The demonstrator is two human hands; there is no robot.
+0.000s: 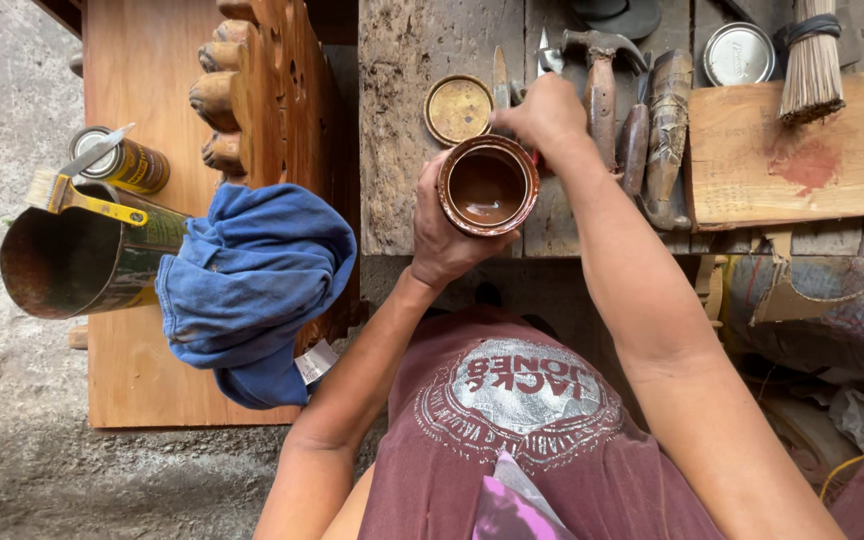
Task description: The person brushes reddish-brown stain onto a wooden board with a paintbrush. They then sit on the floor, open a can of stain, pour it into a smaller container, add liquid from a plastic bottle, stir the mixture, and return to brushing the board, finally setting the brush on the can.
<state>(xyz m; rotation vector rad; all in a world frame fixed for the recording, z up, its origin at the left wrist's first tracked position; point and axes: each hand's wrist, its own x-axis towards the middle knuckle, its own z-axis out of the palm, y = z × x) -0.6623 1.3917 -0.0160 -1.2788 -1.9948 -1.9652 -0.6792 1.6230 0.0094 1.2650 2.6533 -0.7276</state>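
Open round tin can of glossy brown liquid (488,186), standing upright at the near edge of the worn grey wooden surface (402,150); the left hand (442,235) wraps its side in a closed grip, while the right hand (549,112) rests just behind the can's rim, fingers curled, what they pinch not discernible. Just behind the can to its left lies a round brass-coloured lid (458,108); behind and to its right, a steel claw hammer with wooden handle (601,85); well left of the can, a crumpled blue cloth (252,280) and a large rusty tin bearing a yellow-handled paintbrush (72,198).
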